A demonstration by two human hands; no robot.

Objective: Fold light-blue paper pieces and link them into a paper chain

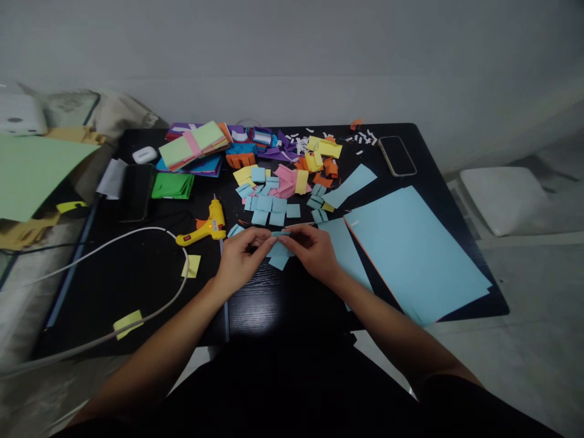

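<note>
Both of my hands meet over the black table [283,298], pinching one small light-blue paper piece [278,254] between them. My left hand [241,255] grips its left side with thumb and fingers closed. My right hand [309,250] holds its right side the same way. Just beyond my fingers lies a scatter of several small blue paper squares [269,207] mixed with pink, yellow and orange bits. A yellow glue gun [206,227] lies to the left of my left hand, its white cable [137,234] looping across the table.
Large light-blue sheets [413,249] cover the right of the table. A phone [396,156] lies at the far right, a stack of coloured paper [196,145] at the back, green paper [172,185] and a white earbud case [145,154] at the left. Yellow scraps [191,266] lie near the cable.
</note>
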